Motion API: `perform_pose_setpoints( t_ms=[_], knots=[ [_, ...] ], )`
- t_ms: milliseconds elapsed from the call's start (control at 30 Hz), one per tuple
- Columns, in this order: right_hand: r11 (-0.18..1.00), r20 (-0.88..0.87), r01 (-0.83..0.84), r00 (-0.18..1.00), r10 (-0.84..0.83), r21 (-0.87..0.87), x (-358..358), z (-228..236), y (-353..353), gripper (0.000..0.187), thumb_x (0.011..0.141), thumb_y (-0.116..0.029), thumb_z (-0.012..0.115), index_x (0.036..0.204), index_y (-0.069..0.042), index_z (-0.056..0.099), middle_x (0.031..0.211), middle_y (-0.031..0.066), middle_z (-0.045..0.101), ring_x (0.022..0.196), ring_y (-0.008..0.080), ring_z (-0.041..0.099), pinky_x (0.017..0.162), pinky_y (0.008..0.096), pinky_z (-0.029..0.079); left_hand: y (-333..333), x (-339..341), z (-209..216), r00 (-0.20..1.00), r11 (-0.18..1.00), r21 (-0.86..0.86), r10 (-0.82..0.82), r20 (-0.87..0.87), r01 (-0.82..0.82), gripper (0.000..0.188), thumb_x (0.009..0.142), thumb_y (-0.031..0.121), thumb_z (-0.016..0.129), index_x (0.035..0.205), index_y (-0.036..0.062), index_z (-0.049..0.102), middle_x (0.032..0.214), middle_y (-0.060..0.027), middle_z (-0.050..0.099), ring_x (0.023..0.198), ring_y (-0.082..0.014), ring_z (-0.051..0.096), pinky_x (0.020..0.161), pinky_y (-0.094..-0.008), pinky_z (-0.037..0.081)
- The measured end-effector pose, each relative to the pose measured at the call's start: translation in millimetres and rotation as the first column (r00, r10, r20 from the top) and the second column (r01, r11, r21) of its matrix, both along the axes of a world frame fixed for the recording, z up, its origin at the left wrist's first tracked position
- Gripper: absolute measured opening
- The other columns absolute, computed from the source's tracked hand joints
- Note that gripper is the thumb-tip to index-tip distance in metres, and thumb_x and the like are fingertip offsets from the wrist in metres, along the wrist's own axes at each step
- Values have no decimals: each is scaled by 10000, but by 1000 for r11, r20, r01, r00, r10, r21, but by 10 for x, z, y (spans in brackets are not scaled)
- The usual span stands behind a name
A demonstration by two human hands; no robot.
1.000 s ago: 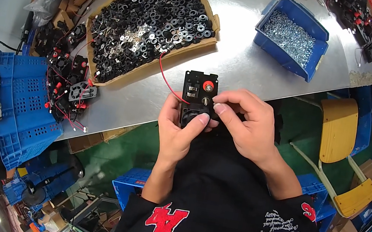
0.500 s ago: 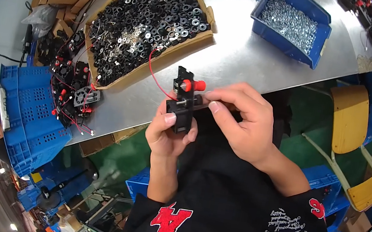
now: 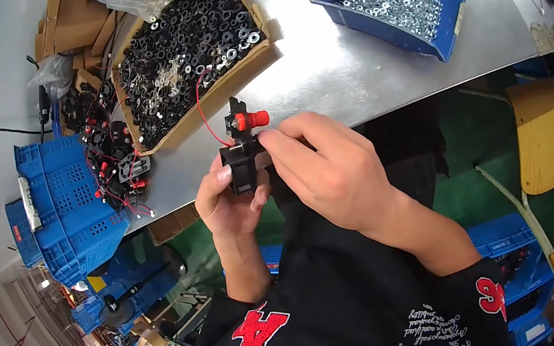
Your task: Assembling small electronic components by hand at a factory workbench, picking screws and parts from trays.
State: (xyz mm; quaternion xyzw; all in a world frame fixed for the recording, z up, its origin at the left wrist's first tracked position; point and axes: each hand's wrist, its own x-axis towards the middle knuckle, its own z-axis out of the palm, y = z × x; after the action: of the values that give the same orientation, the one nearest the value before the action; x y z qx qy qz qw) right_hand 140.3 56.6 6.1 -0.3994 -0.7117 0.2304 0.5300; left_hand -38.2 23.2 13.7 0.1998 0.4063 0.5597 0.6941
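My left hand (image 3: 226, 212) holds a black plastic terminal housing (image 3: 242, 169) from below, over the table's near edge. A red screw terminal knob (image 3: 256, 120) sticks out from its upper right side. From the housing a thin red wire (image 3: 204, 115) curves up toward the washers. My right hand (image 3: 336, 172) is closed at the right side of the housing, just below the red knob, thumb and fingertips pressed together. What those fingertips pinch is hidden behind the hand.
A cardboard tray (image 3: 267, 54) of black and silver washers lies beyond my left hand. Farther right stands a blue bin (image 3: 381, 35) of shiny metal washers. Similar wired parts (image 3: 133, 167) are heaped left, beside a blue crate (image 3: 65, 211). A yellow chair (image 3: 540, 133) stands right.
My view has shifted, so tray and bin sit farther left. My right hand has turned over and come closer around the housing's right side, its fingers now more covered. My left hand keeps its hold.
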Motion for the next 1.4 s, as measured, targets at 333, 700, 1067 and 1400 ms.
perform_pose_setpoints(
  t_ms=[333,700,1067,1400],
  knots=[
    [994,-186,-14,982,-8,-112,41,-64,62,201,752,24,711,941,-40,688,842,62,630,672,200,642,576,297,523,42,208,66,986,1000,-11,10,-167,-12,509,892,289,531,1265,-51,457,876,-173,580,497,-210,539,398,-262,398],
    [879,-464,-211,886,-13,-428,140,-25,32,172,797,59,671,949,-18,696,854,78,662,708,154,664,614,265,525,18,185,-40,996,998,-50,35,-81,-39,486,916,328,487,1192,-65,561,1093,-205,655,436,-145,471,390,-215,367],
    [996,-276,-12,961,-14,-92,67,-30,-5,229,712,38,722,935,-12,708,819,63,637,657,170,635,543,265,510,5,54,-14,958,997,58,-74,277,60,594,897,370,486,1241,-115,495,1002,-204,644,424,-92,450,373,-185,352],
    [997,-66,-76,995,75,-14,144,-34,83,195,734,-40,668,925,-4,657,871,60,611,681,187,623,583,291,514,94,-110,-83,951,958,171,-258,172,229,602,910,353,404,1317,-84,479,1159,-167,653,425,-121,467,399,-212,351]
  ],
)
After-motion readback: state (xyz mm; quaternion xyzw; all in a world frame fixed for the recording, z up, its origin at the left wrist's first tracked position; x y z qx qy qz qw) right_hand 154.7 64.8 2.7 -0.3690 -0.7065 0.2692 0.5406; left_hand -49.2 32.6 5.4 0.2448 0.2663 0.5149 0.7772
